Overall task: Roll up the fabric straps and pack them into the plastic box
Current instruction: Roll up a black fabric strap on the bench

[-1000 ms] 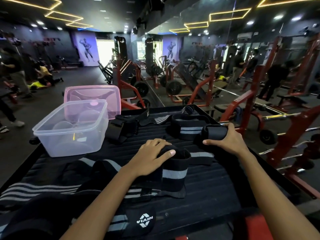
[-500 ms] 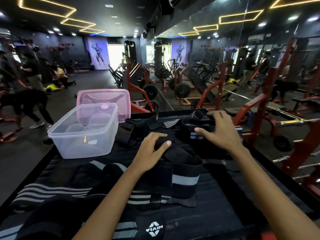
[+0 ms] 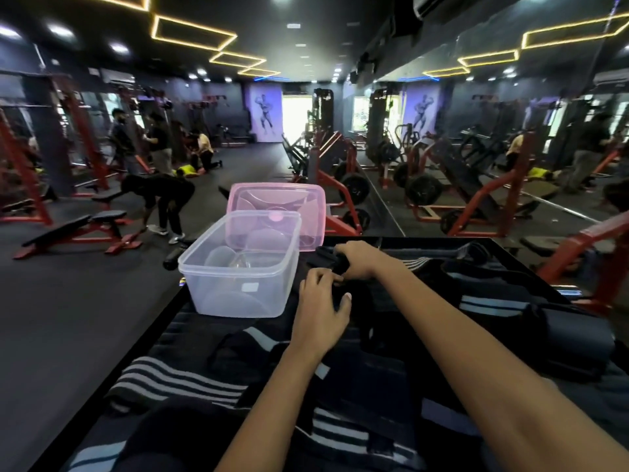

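Fabric strap [image 3: 335, 264] gripped by right hand [image 3: 357, 258], left hand [image 3: 320, 308] pinching it, beside plastic box [image 3: 238, 270] at table's left edge.

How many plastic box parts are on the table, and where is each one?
2. The clear plastic box stands open at the table's far left, empty. The pink lid stands behind it. Nothing seems hidden.
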The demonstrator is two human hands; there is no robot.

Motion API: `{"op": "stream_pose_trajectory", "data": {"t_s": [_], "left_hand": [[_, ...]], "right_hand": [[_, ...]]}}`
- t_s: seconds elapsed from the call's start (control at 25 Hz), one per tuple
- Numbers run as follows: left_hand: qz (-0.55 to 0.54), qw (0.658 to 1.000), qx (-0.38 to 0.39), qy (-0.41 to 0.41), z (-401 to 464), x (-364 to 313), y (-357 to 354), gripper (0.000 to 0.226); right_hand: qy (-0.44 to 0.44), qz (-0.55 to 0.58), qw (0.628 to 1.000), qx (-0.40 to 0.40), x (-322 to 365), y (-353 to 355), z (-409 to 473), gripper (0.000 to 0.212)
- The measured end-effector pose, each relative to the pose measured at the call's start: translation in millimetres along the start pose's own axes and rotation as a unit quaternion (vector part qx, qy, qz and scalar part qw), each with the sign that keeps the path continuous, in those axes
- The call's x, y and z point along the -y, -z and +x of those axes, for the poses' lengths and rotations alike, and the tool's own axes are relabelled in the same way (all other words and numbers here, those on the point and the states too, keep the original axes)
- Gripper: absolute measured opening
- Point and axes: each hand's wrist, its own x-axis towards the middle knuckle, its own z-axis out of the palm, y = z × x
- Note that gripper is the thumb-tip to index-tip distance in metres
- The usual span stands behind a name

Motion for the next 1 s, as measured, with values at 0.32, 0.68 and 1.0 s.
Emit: {"op": "stream_pose_trajectory", "data": {"t_s": [0.32,0.68,1.0], "left_hand": [[0.033,0.999,0.003,-0.009,-1,-3,0,0.053],[0.06,0.994,0.009,-0.091,-13,-14,0,0.094],[0.082,0.991,-0.005,-0.11,-7,-11,12,0.086]], "right_hand": [[0.015,0.055,0.998,-0.022,0,20,-27,0.041],[-0.076,0.325,0.943,0.011,29,42,-89,0.018],[-0.1,0.224,0.968,0.057,-28,51,-114,0.032]]}}
